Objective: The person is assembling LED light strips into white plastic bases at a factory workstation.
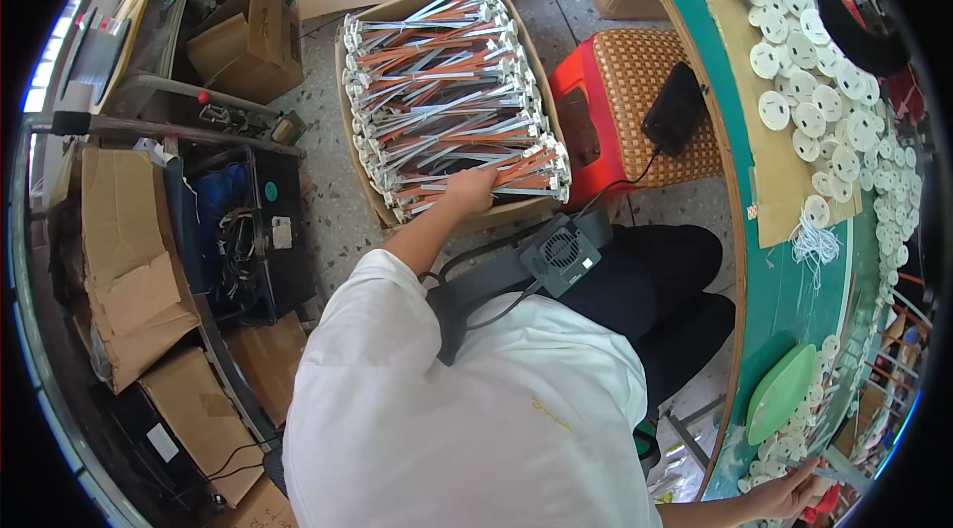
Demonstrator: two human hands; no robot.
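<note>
My left hand (471,191) reaches into the near end of a cardboard box (349,159), its fingers closed around a bundle of orange and white strips (528,167) with white end pieces. Many similar bundles (437,96) lie in rows across the box. Far off at the lower right, my right hand (786,496) is at the edge of a green table (779,305). Its fingers are pinched together beside a grey bar and something red. What they hold, if anything, is too small to make out.
White round discs (809,116) spread over the table, partly on a cardboard sheet (769,166). Near them are white strings (816,242) and a green dish (781,394). A red stool with a woven top (635,81) stands beside the box. Cardboard cartons (129,250) line the left side.
</note>
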